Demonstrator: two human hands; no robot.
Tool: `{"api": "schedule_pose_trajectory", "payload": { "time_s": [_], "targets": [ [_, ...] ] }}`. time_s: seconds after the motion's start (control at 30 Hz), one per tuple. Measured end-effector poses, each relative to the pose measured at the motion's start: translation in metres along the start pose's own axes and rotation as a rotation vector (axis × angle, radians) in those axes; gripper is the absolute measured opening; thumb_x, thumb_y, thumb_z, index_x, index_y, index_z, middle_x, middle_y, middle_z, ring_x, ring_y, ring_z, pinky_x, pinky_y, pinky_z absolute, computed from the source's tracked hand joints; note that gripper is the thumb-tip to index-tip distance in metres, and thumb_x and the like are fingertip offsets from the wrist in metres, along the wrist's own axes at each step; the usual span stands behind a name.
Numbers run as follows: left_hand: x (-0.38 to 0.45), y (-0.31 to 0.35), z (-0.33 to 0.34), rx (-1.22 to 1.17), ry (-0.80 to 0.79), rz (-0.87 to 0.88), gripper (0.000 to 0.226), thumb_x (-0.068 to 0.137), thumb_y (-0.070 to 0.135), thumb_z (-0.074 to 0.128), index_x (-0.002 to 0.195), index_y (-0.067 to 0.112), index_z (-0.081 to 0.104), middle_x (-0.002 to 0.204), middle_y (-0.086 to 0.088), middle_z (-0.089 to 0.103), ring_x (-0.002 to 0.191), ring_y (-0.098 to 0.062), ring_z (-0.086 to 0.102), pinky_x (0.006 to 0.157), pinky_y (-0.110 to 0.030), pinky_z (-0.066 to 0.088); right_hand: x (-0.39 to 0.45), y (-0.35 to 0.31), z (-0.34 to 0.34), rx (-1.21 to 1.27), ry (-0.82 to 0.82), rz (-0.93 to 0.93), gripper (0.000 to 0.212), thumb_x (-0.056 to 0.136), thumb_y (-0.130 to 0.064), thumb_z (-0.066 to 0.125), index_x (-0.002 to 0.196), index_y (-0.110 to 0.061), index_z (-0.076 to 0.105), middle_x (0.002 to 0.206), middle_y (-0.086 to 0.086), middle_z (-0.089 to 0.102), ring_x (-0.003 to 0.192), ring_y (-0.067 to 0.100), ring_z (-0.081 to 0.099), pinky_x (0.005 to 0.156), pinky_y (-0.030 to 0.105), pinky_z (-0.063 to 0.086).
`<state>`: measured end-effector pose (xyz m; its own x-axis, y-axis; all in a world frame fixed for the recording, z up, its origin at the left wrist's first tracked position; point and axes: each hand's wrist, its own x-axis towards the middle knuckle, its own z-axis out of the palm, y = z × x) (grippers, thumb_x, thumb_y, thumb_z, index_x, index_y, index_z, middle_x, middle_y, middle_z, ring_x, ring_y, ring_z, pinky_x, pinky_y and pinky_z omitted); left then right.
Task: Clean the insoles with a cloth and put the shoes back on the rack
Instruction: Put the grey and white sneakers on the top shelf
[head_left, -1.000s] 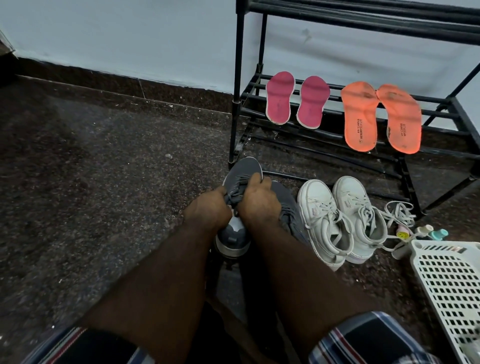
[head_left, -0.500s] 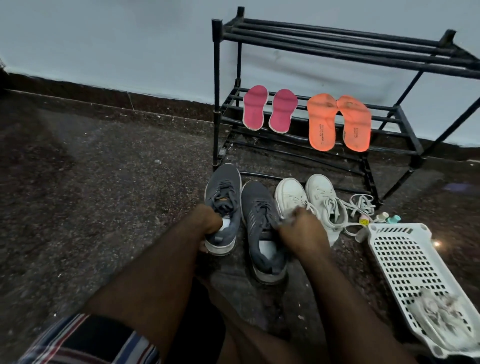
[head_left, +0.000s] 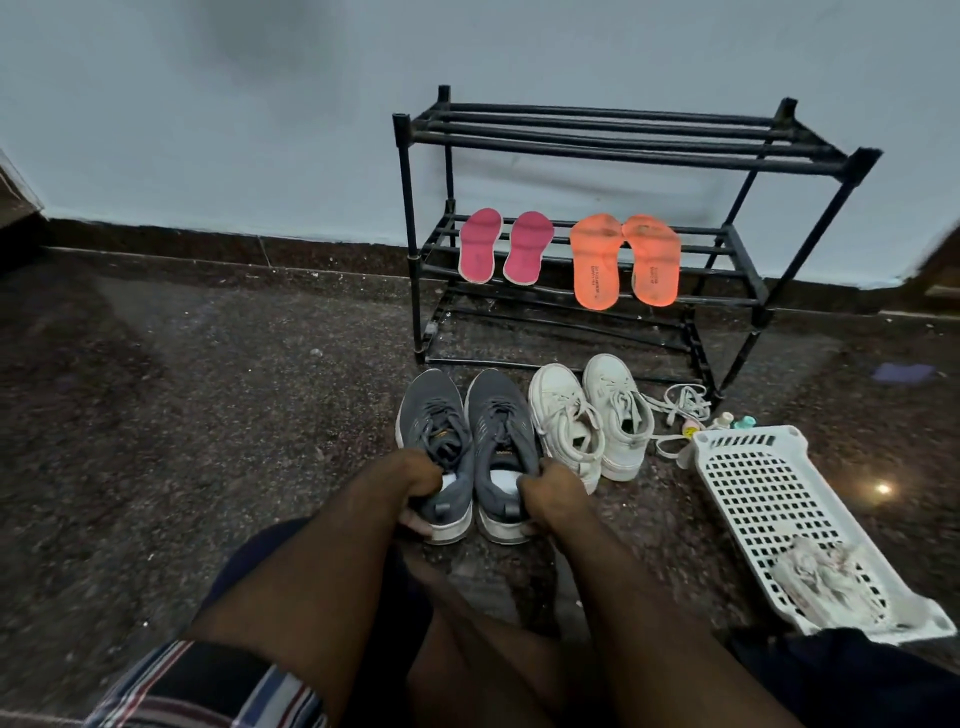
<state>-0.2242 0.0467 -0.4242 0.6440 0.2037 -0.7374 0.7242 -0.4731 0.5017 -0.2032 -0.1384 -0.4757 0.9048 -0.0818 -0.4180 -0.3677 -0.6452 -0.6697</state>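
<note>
Two grey shoes stand side by side on the floor before the black rack (head_left: 623, 137). My left hand (head_left: 415, 486) grips the heel of the left grey shoe (head_left: 434, 415). My right hand (head_left: 545, 496) grips the heel of the right grey shoe (head_left: 498, 410). A pair of white shoes (head_left: 587, 410) sits just to their right with loose laces. Two pink insoles (head_left: 504, 247) and two orange insoles (head_left: 623, 260) lean on the rack's middle shelf. A crumpled cloth (head_left: 815, 582) lies in the white basket (head_left: 748, 467).
The rack stands against a pale wall with its top and bottom shelves bare. Small bottles (head_left: 727, 420) sit between the laces and the basket. A purple scrap (head_left: 903, 373) lies on the dark speckled floor at the far right.
The view has pulled back from the rack. My right hand has shifted from near the white shoe to the heel of the right grey shoe; both hands now hold the grey pair at the heels.
</note>
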Motion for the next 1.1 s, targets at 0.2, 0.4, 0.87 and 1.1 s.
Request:
{"api": "schedule_pose_trajectory", "payload": {
  "time_s": [0.2, 0.4, 0.87, 1.1],
  "targets": [
    [-0.03, 0.009, -0.028, -0.08, 0.138, 0.119, 0.022, 0.092, -0.005, 0.052, 0.113, 0.0, 0.059, 0.105, -0.026, 0.063, 0.079, -0.041, 0.073, 0.065, -0.056, 0.062, -0.05, -0.039, -0.027, -0.021, 0.1, -0.079, 0.038, 0.081, -0.032, 0.058, 0.115, -0.017, 0.062, 0.103, 0.009, 0.07, 0.094, 0.031, 0.064, 0.075, 0.031, 0.046],
    [-0.078, 0.025, -0.048, 0.058, 0.235, 0.345, 0.022, 0.09, -0.001, 0.056, 0.11, -0.001, 0.064, 0.105, -0.026, 0.068, 0.088, -0.042, 0.073, 0.073, -0.057, 0.061, -0.097, -0.06, -0.061, -0.06, 0.224, -0.199, 0.048, 0.083, -0.037, 0.053, 0.129, -0.024, 0.05, 0.108, 0.008, 0.069, 0.099, 0.032, 0.063, 0.081, 0.037, 0.05],
    [-0.201, 0.093, -0.101, 0.079, 0.389, 0.717, 0.018, 0.085, 0.011, 0.061, 0.101, 0.016, 0.067, 0.089, -0.013, 0.072, 0.073, -0.03, 0.073, 0.063, -0.044, 0.064, -0.188, -0.126, -0.16, -0.018, 0.558, -0.475, 0.062, 0.083, -0.045, 0.052, 0.143, -0.035, 0.041, 0.115, 0.005, 0.069, 0.105, 0.032, 0.063, 0.083, 0.036, 0.049],
    [-0.207, 0.18, -0.167, -0.131, 0.464, 0.801, 0.016, 0.09, 0.02, 0.059, 0.103, 0.014, 0.067, 0.097, -0.014, 0.07, 0.07, -0.028, 0.067, 0.066, -0.042, 0.063, -0.136, -0.233, -0.226, 0.029, 0.54, -0.513, 0.037, 0.082, -0.037, 0.053, 0.117, -0.027, 0.06, 0.107, 0.006, 0.069, 0.099, 0.032, 0.062, 0.082, 0.035, 0.048]
  ]
}}
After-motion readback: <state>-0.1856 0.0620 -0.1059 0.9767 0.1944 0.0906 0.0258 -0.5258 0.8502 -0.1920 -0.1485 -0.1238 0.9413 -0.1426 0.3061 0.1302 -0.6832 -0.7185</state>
